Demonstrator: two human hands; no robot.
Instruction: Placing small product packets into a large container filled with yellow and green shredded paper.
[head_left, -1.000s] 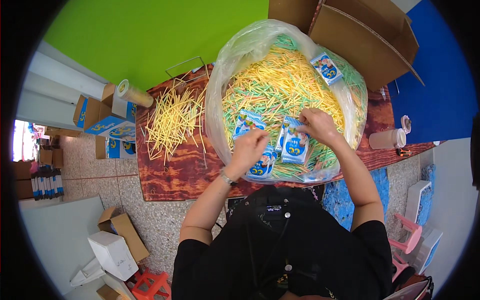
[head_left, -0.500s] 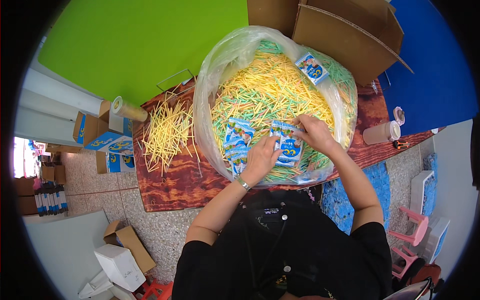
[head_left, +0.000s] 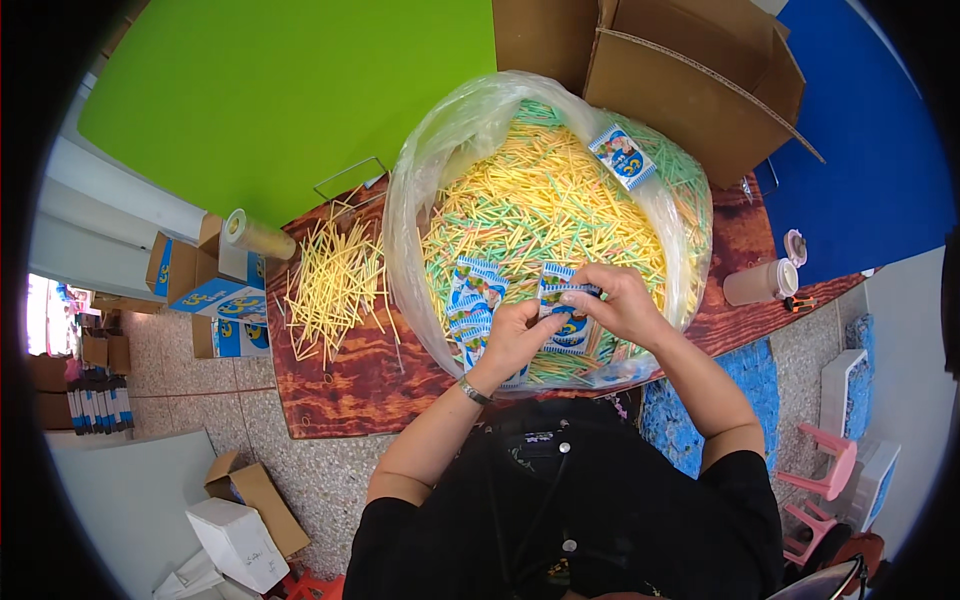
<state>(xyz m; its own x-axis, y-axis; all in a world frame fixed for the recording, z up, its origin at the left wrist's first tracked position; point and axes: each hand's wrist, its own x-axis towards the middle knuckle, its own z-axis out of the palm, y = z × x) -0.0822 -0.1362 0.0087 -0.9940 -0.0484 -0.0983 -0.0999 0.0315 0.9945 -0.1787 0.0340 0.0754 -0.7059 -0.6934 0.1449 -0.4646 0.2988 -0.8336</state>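
Note:
My left hand [head_left: 520, 337] and my right hand [head_left: 618, 308] are closed over a small blue-and-white packet [head_left: 552, 282], thumbs on top and almost meeting. Part of the packet is hidden by my fingers, and at least one similar packet lies just below it. Beside my left hand, several more packets [head_left: 476, 295] overlap in a pile. All rest on thin yellow, green and pinkish sticks [head_left: 560, 205] that fill a large clear plastic bag [head_left: 408, 190]. Another packet [head_left: 622, 157] lies on the bag's far right rim.
The bag stands on a reddish wood-grain table [head_left: 340, 395]. Loose yellow sticks [head_left: 335, 280] and a clear cylinder container [head_left: 258, 236] lie to its left. At right are a pale bottle with its lid up [head_left: 762, 282] and a cardboard box [head_left: 690, 90] behind.
My right hand has shifted from the packet's upper right edge further over it, its thumb now across the front. My left thumb has moved lower on the packet. The view has tilted slightly.

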